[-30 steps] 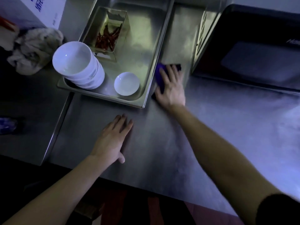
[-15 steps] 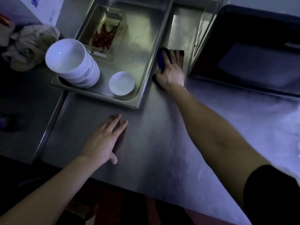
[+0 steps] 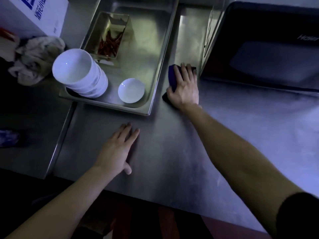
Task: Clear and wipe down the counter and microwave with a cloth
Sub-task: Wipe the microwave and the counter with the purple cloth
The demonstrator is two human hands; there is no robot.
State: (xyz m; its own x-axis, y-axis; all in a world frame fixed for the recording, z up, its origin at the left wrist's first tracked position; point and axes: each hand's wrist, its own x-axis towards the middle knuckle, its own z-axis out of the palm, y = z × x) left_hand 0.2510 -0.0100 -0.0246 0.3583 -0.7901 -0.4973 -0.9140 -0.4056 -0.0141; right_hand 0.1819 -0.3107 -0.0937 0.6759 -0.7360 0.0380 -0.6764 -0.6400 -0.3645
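My right hand (image 3: 184, 87) presses a dark blue cloth (image 3: 172, 75) flat on the steel counter (image 3: 172, 161), in the narrow gap between the metal tray (image 3: 155, 90) and the black microwave (image 3: 269, 49). Its fingers lie straight over the cloth, pointing away from me. Only the cloth's left edge and far corner show. My left hand (image 3: 117, 149) rests flat on the counter in front of the tray, fingers spread and holding nothing.
The tray holds a stack of white bowls (image 3: 81, 75), a small white dish (image 3: 131, 90) and a steel tub of dried red chillies (image 3: 110, 44). A crumpled grey rag (image 3: 34, 59) and a white box (image 3: 39, 12) sit at far left.
My right hand slid the cloth forward into the gap beside the microwave, then drew it back slightly. My left hand has stayed flat on the counter.
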